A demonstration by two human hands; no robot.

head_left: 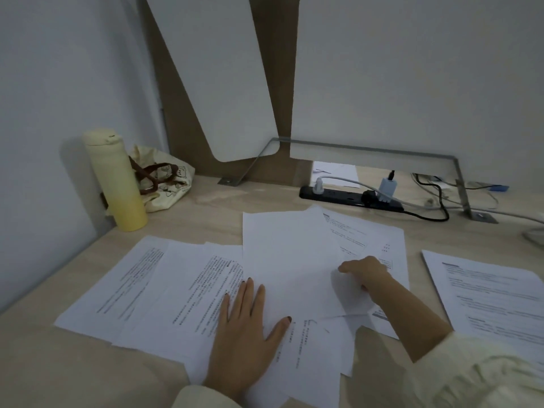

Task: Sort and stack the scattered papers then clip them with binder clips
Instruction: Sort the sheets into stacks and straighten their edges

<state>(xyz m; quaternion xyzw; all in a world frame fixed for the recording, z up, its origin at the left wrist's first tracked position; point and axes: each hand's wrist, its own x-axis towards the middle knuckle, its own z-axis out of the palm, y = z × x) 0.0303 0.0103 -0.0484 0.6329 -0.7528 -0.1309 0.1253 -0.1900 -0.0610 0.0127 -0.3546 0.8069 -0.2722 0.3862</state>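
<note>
Several printed white sheets lie scattered and overlapping on the wooden desk (206,207). A mostly blank sheet (291,260) lies on top in the middle. My left hand (247,328) rests flat with spread fingers on the overlapping papers (182,284) near the front edge. My right hand (365,275) has its fingers curled round the right edge of the blank sheet, which bends up under it. Another printed sheet (359,231) lies beneath, towards the back. No binder clips show.
A separate pile of printed pages (488,293) lies at the right. At the back left stand a yellow bottle (117,181) and a cloth bag (164,181). A black power strip (347,197) with plugs and cables lies behind the papers, under white partition panels.
</note>
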